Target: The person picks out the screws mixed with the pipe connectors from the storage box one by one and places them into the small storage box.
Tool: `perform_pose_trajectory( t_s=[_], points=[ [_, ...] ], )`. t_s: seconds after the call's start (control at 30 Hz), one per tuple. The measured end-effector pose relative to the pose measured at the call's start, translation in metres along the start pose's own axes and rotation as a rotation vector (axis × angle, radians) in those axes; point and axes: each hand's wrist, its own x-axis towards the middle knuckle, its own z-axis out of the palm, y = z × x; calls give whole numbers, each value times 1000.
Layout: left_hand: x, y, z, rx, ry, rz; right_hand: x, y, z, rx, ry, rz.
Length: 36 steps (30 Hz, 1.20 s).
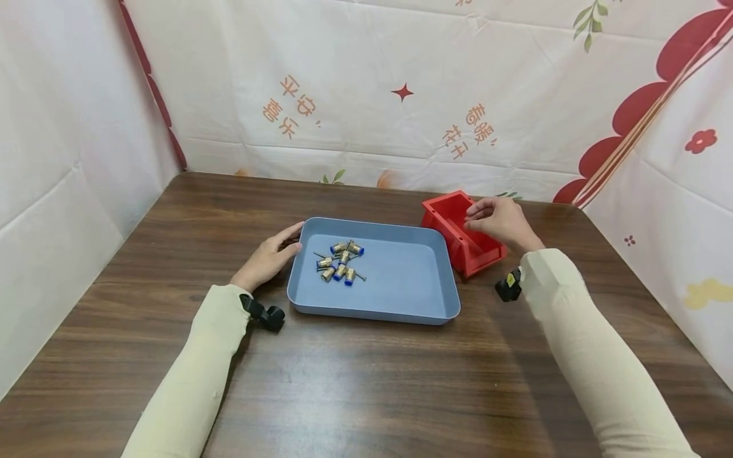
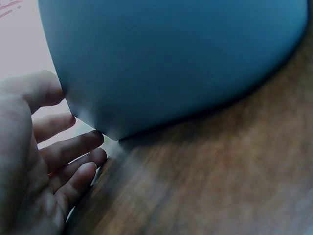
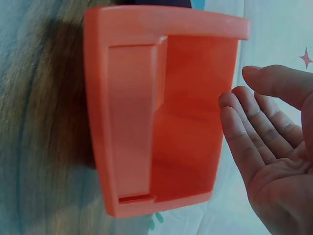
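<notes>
The blue tray (image 1: 395, 273) lies flat on the wood-grain worktop (image 1: 343, 381); brass fittings with blue collars (image 1: 340, 272) and loose screws (image 1: 360, 276) lie heaped together inside the tray, left of its middle. The red plastic bin (image 1: 455, 245) stands at the tray's right side; whether the two walls touch cannot be told.

The left hand (image 1: 268, 259) is at the tray's left edge, fingers relaxed and apart, thumb against the outer wall; it grips nothing. The right hand (image 1: 499, 221) is at the bin, to the right of the tray, fingers lightly bent and thumb well apart from them; nothing is seen in its hold.

Judgement on method: the left hand does best as a light steady against the tray wall, since a hard push could shove the tray into the bin; the right hand should clear the bin's rim with its knuckles and avoid tipping it; pieces in the tray are best pinched singly, as fittings and screws overlap there.
</notes>
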Motion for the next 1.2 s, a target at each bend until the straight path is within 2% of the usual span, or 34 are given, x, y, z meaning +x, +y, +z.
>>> perform_pose_trajectory(
  t_s=[0.47, 0.77, 0.97, 1.2],
  points=[
    [1, 0, -1, -4, 0, -12, 5, -28, 11, 32, -7, -65],
    [1, -3, 0, -9, -2, -11, 8, -46, 33, 83, -12, -94],
    [1, -4, 0, -8, 3, -16, 9, -58, 49, 85, -18, -157],
    [1, -2, 0, -13, 1, -14, 6, -69, 68, 77, -71, -190]
  ],
)
